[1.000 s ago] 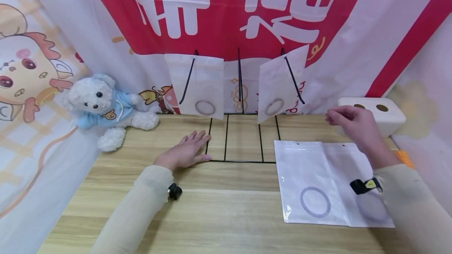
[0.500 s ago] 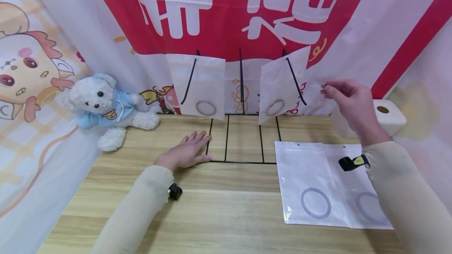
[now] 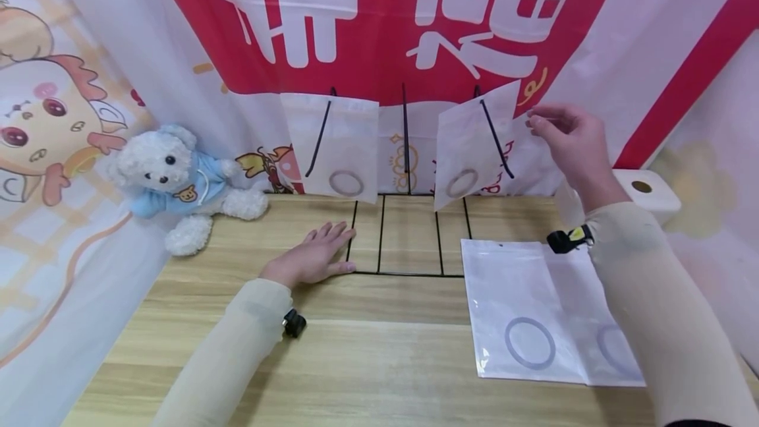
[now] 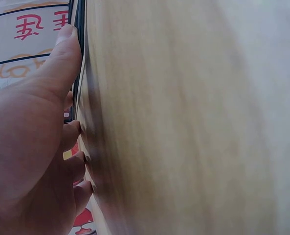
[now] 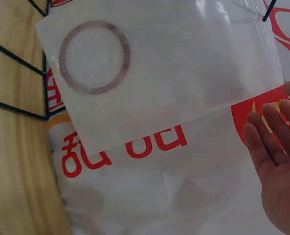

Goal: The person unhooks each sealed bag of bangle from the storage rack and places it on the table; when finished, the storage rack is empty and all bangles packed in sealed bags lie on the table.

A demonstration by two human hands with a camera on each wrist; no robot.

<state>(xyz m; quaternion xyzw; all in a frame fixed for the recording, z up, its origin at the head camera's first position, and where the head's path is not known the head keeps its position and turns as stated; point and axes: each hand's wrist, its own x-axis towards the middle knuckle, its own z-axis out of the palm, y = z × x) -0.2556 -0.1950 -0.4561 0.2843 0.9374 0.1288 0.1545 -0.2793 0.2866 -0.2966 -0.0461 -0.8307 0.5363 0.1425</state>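
My left hand (image 3: 313, 257) lies flat on the table, its fingertips and thumb at the left edge of the base of a black wire rack (image 3: 409, 274). In the left wrist view, the thumb (image 4: 65, 49) touches the dark wire. My right hand (image 3: 572, 143) is raised just right of a white zip bag (image 3: 474, 143) hanging on the rack's right hook. Its fingers (image 5: 274, 129) are loosely bent and hold nothing, close to the bag's edge. A second white zip bag (image 3: 332, 143) hangs from the left hook. The middle hook (image 3: 406, 130) carries no bag.
Two more white bags with ring prints (image 3: 504, 302) lie on the table at right, partly under my right forearm. Behind that forearm stands a white box with round holes (image 3: 658, 193). A plush bear (image 3: 184, 176) sits at left. A printed cloth (image 3: 379, 31) hangs behind.
My right hand has moved up and left, from in front of the white box to beside the right hanging bag. My left hand has stayed in place.
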